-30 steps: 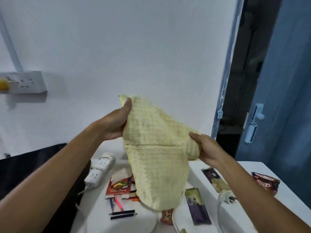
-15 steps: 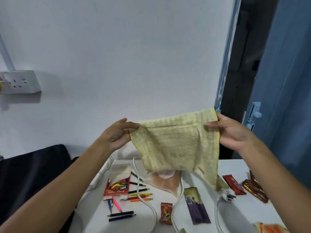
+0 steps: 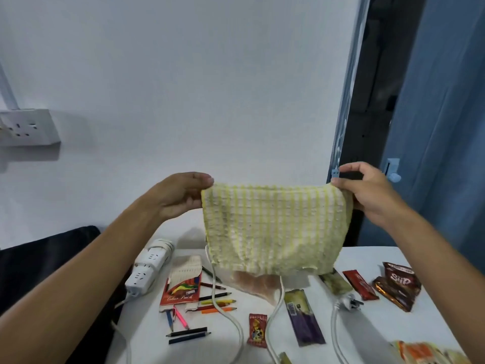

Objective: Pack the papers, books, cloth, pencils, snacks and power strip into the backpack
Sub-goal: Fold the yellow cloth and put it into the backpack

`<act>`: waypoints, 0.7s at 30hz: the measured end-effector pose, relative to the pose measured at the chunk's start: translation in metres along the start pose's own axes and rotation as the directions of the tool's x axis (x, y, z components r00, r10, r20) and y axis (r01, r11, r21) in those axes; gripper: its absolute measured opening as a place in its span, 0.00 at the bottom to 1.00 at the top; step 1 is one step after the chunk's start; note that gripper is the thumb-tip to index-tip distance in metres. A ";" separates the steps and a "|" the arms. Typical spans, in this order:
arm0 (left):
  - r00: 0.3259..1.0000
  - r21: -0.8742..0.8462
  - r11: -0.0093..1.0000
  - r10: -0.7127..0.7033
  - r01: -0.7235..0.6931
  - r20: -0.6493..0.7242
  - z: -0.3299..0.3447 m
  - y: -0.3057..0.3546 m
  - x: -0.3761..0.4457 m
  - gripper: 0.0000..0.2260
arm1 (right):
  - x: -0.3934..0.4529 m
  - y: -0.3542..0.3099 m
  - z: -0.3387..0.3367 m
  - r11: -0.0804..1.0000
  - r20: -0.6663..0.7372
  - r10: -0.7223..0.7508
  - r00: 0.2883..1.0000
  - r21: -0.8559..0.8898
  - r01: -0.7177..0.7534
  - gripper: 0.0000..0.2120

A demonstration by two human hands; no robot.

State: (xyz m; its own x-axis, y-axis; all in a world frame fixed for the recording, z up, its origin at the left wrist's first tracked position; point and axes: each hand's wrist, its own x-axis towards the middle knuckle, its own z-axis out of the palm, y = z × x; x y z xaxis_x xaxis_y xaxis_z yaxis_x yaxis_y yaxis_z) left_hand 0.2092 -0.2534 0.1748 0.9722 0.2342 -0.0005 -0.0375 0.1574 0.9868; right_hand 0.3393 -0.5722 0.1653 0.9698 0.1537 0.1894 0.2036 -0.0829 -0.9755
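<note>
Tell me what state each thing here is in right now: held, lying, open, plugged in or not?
cloth: held up by its top corners, hanging over the table
left hand: pinching the cloth's left corner
right hand: pinching its right corner
power strip: lying on the table
plug: unplugged, lying loose
pencil box: open, pencils spilled beside it

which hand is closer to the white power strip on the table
Left. The left hand pinches the cloth's upper left corner, above the power strip. The right hand holds the opposite corner, far across the table.
</note>
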 end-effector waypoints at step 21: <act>0.757 0.361 0.774 0.613 -0.519 -0.227 0.009 -0.001 0.002 0.04 | -0.023 -0.013 0.011 0.931 -0.151 -0.278 0.949 0.201 0.305 0.09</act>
State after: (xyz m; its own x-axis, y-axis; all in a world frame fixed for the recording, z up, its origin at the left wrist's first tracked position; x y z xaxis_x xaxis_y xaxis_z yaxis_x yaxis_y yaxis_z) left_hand 0.2131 -0.2614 0.1747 0.6600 0.4915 0.5682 -0.4505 -0.3463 0.8229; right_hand 0.3133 -0.5635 0.1721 0.8835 0.0201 0.4679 0.4584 0.1681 -0.8727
